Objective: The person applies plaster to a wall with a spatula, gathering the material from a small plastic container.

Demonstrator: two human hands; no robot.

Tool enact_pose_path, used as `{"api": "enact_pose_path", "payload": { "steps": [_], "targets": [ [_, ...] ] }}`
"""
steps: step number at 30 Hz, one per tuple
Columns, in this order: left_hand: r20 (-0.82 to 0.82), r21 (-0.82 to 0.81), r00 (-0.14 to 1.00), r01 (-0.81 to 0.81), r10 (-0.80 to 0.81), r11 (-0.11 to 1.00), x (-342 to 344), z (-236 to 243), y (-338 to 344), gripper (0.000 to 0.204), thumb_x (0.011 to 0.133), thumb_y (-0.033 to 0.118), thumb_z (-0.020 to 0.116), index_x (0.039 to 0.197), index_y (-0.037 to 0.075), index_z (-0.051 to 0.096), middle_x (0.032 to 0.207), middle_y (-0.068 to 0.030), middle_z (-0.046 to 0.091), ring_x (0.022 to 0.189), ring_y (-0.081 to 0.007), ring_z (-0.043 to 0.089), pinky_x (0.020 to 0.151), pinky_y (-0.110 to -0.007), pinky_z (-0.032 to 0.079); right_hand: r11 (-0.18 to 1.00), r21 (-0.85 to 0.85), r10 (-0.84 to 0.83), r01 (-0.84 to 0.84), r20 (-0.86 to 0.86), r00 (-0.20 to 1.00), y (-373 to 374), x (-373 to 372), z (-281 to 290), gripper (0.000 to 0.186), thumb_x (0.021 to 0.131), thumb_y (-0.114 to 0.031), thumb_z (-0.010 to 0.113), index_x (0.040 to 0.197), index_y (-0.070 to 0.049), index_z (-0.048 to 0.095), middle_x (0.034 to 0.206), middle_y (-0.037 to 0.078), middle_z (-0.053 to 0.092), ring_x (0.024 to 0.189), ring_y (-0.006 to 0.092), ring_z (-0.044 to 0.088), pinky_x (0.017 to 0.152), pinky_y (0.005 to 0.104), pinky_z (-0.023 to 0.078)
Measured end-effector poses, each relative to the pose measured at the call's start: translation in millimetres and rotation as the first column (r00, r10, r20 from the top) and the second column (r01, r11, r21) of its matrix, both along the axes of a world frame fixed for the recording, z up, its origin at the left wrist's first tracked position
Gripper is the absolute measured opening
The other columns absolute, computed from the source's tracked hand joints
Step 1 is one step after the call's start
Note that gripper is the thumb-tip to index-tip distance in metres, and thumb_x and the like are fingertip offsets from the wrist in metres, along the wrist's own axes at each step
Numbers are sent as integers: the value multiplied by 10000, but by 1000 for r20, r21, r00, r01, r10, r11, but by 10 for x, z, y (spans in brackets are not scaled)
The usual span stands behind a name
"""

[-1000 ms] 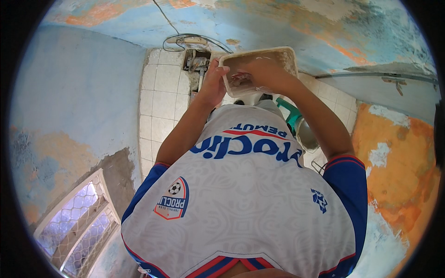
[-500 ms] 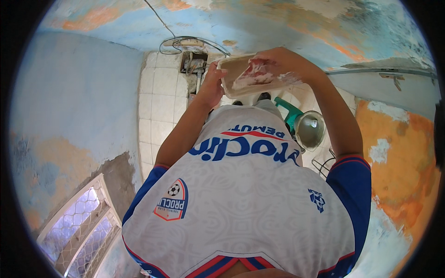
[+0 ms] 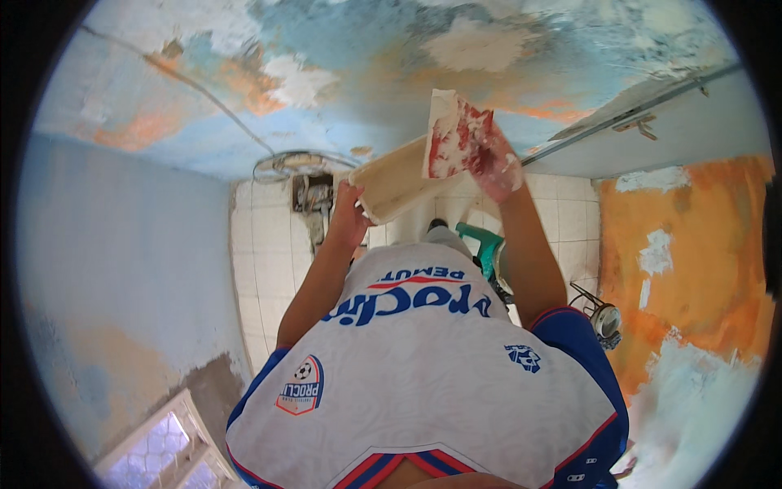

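Observation:
My left hand (image 3: 350, 216) grips the left end of a cream rectangular tub (image 3: 397, 181), held tilted in front of my shirt. A thin smear lines the tub's inside. My right hand (image 3: 499, 169), spotted with white putty, is closed round a red putty spreader (image 3: 453, 134). Whitish putty covers much of the spreader's flat face and its far edge. The spreader stands upright at the tub's right end, partly in front of it; whether the two touch I cannot tell. Beyond it rises the patchy blue wall (image 3: 366, 90).
A green object (image 3: 481, 244) stands on the tiled floor (image 3: 265, 244) by my feet. To the right is a wire-framed item (image 3: 603, 322) near the orange wall (image 3: 692, 236). A cable (image 3: 216, 102) runs down the wall above a floor opening (image 3: 312, 194). A window (image 3: 167, 448) is at lower left.
My right hand has lifted the spreader out of the tub and turned it upright. The tub has shifted left and tilted. The view has swung up, showing more wall.

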State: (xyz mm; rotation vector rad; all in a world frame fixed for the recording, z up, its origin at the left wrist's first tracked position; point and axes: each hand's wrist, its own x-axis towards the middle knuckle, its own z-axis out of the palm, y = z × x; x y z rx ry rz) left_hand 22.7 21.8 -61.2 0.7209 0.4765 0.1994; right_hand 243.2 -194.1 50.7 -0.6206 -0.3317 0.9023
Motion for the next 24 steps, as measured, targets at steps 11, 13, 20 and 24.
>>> {"api": "enact_pose_path", "payload": {
  "steps": [11,13,20,24],
  "targets": [
    [-123,-89,972,192,-202,977,1120,168,-460,650,915,522,538,1452,168,439,1367,-69,587,1161,-313,636,807,-524,585,905,14,-421,424,-98,902,-824,635,317,548,951,-218,622,1457,-108,442,1346,49,603,1217,226,603,1000,421,535],
    [-89,-108,967,229,-239,967,1357,359,-642,650,913,521,542,1446,163,442,1365,-76,588,1156,-332,637,806,-539,582,858,54,-510,510,-22,860,-1059,853,400,537,950,-200,616,1446,-87,445,1350,60,600,1220,222,600,1000,424,537],
    [31,-138,944,331,-329,934,1990,693,-1124,603,925,459,482,1445,154,448,1400,-108,558,1220,-391,587,825,-600,555,695,102,-719,712,70,692,-1863,1603,781,421,969,-95,562,1380,-48,483,1269,89,634,1127,221,653,957,388,563],
    [30,-186,954,298,-298,936,2134,779,-1375,600,929,443,420,1455,155,438,1440,-120,518,1257,-411,551,847,-618,540,562,-74,-819,824,94,567,-2107,2105,805,361,975,-85,550,1336,-88,545,1169,23,666,912,102,650,643,228,476]
  ]
}}
